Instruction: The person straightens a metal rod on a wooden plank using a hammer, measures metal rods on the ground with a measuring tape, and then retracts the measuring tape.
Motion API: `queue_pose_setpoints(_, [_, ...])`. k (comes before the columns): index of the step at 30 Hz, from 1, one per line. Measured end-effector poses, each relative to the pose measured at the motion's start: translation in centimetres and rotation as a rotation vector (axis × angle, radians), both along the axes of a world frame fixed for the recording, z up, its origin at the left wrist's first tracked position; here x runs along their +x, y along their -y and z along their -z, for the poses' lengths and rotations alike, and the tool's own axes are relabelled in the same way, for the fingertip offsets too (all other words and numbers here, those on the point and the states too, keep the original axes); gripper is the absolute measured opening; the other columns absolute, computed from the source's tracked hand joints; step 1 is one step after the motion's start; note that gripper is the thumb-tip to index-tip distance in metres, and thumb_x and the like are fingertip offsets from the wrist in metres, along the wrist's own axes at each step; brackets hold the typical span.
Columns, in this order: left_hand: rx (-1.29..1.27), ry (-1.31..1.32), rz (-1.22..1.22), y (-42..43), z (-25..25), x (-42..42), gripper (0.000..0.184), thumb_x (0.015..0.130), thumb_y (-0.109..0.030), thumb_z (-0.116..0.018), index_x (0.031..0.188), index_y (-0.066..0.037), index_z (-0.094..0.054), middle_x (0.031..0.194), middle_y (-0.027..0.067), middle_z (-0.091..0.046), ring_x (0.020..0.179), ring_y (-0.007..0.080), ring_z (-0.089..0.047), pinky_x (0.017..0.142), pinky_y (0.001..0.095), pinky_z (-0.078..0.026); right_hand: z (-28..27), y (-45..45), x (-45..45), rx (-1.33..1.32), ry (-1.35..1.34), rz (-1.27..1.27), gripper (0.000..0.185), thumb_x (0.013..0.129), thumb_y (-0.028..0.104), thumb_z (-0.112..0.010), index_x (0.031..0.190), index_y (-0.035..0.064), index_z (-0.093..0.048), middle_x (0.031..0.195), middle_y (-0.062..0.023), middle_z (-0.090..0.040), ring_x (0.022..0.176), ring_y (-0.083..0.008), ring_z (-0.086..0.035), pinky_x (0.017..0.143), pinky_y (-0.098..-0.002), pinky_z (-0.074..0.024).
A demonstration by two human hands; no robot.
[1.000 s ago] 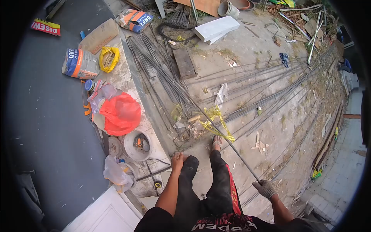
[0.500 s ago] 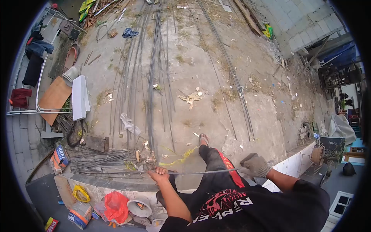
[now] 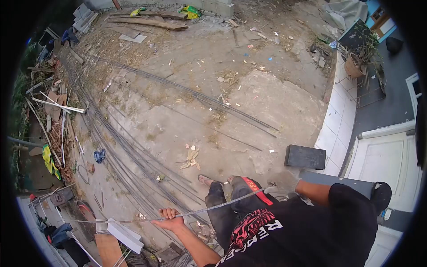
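Observation:
A long thin metal rod (image 3: 213, 207) runs across the front of my body, from the lower left towards my right side. My bare left hand (image 3: 169, 219) has its fingers curled round it near the lower left. At the rod's right end is my gloved right hand (image 3: 283, 182), smeared by motion, at hip height; its fingers cannot be made out. Many long rods (image 3: 106, 129) lie on the concrete ground to the left, and a few more (image 3: 195, 92) stretch across the middle.
A dark block (image 3: 305, 157) sits near the white tiled ledge (image 3: 334, 124) at the right. Planks (image 3: 149, 22) lie at the top. White pipes and debris (image 3: 58, 106) are heaped at the left. A white slab (image 3: 125, 236) and a brown board (image 3: 109, 251) lie at the lower left. Farther off is a bent-over person (image 3: 70, 36).
The view has swung round to the right. My left hand has stayed on the rod, which now reaches farther across the front. My right hand has blurred beside my hip.

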State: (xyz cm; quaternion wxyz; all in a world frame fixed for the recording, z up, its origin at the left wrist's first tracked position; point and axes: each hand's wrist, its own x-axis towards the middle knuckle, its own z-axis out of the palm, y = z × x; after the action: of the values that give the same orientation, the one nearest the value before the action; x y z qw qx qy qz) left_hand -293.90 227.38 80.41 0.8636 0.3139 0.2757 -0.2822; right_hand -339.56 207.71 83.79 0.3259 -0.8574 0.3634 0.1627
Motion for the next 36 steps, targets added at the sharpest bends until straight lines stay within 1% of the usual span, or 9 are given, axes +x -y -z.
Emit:
queue_pose_setpoints(3, [-0.072,-0.025,0.132,8.7,1.9,1.9,0.072,0.092,-0.078,-0.043,0.085,-0.007,-0.056,0.053,-0.0026,-0.032,0.042,0.0093,-0.027,0.039,0.0239,-0.022,2.1,0.0,-1.3,-0.066,0.072,0.211,0.052,0.085,0.063,-0.064,0.087,0.0118,-0.069,0.084,-0.0126,-0.067,0.077,-0.0344,-0.066,0.066,-0.0450,-0.0503])
queue_pose_setpoints(5, [0.164,0.010,0.266,15.8,3.9,3.0,0.071,0.093,-0.077,-0.042,0.085,-0.008,-0.055,0.054,-0.0031,-0.032,0.042,0.0095,-0.028,0.039,0.0239,-0.023,4.8,-0.2,-1.5,-0.224,0.101,0.347,0.059,0.084,0.070,-0.059,0.081,0.0116,-0.068,0.078,-0.0143,-0.066,0.075,-0.0348,-0.066,0.063,-0.0472,-0.0477])
queue_pose_setpoints(8, [0.177,-0.069,0.471,23.8,8.6,1.7,0.071,0.092,-0.079,-0.041,0.083,-0.010,-0.052,0.054,-0.0038,-0.030,0.042,0.0101,-0.028,0.038,0.0247,-0.023,8.1,-2.0,-2.6,-0.434,0.081,0.523,0.055,0.083,0.066,-0.062,0.080,0.0119,-0.068,0.078,-0.0127,-0.067,0.075,-0.0343,-0.066,0.063,-0.0476,-0.0479])
queue_pose_setpoints(11, [0.226,-0.077,0.635,32.3,9.3,-1.3,0.071,0.091,-0.080,-0.041,0.081,-0.010,-0.051,0.053,-0.0045,-0.028,0.042,0.0098,-0.027,0.038,0.0249,-0.022,4.3,-2.3,-2.6,-0.299,-0.077,0.723,0.054,0.081,0.062,-0.068,0.085,0.0084,-0.068,0.082,-0.0128,-0.067,0.075,-0.0354,-0.064,0.067,-0.0461,-0.0492])
queue_pose_setpoints(19, [0.311,-0.193,1.093,48.4,13.7,-12.8,0.072,0.089,-0.083,-0.040,0.078,-0.013,-0.049,0.052,-0.0051,-0.026,0.043,0.0107,-0.024,0.042,0.0263,-0.022,7.4,-3.0,-5.2,-0.318,-0.126,1.074,0.047,0.077,0.057,-0.073,0.080,0.0104,-0.070,0.078,-0.0113,-0.066,0.074,-0.0330,-0.065,0.066,-0.0453,-0.0485])
queue_pose_setpoints(27, [0.164,-0.260,1.262,62.8,13.3,-22.6,0.068,0.090,-0.080,-0.043,0.078,-0.013,-0.047,0.053,-0.0044,-0.028,0.045,0.0113,-0.027,0.045,0.0279,-0.023,5.8,7.8,-10.3,-0.592,-0.046,1.107,0.038,0.071,0.046,-0.082,0.079,0.0104,-0.069,0.075,-0.0092,-0.065,0.070,-0.0305,-0.064,0.064,-0.0417,-0.0499])
queue_pose_setpoints(30, [0.160,-0.268,1.222,68.5,14.2,-25.9,0.072,0.089,-0.080,-0.047,0.104,-0.009,-0.049,0.056,-0.0056,-0.020,0.044,0.0107,-0.024,0.045,0.0274,-0.021,5.8,13.4,-13.2,-0.615,-0.075,1.103,0.042,0.076,0.051,-0.077,0.081,0.0110,-0.067,0.077,-0.0079,-0.064,0.072,-0.0300,-0.064,0.064,-0.0414,-0.0496])
queue_pose_setpoints(32, [0.202,-0.283,1.206,72.9,16.3,-27.4,0.069,0.088,-0.081,-0.048,0.090,-0.012,-0.050,0.054,-0.0066,-0.020,0.043,0.0095,-0.021,0.044,0.0271,-0.019,6.7,18.8,-15.0,-0.626,-0.134,1.151,0.045,0.078,0.055,-0.075,0.082,0.0109,-0.067,0.077,-0.0083,-0.064,0.072,-0.0301,-0.064,0.064,-0.0407,-0.0498])
queue_pose_setpoints(36, [0.330,-0.276,1.153,82.4,21.3,-29.5,0.068,0.088,-0.080,-0.047,0.087,-0.013,-0.050,0.054,-0.0074,-0.021,0.043,0.0093,-0.019,0.043,0.0269,-0.018,8.6,30.4,-17.4,-0.606,-0.103,1.114,0.046,0.080,0.057,-0.073,0.081,0.0113,-0.068,0.076,-0.0082,-0.064,0.072,-0.0301,-0.064,0.065,-0.0405,-0.0502])
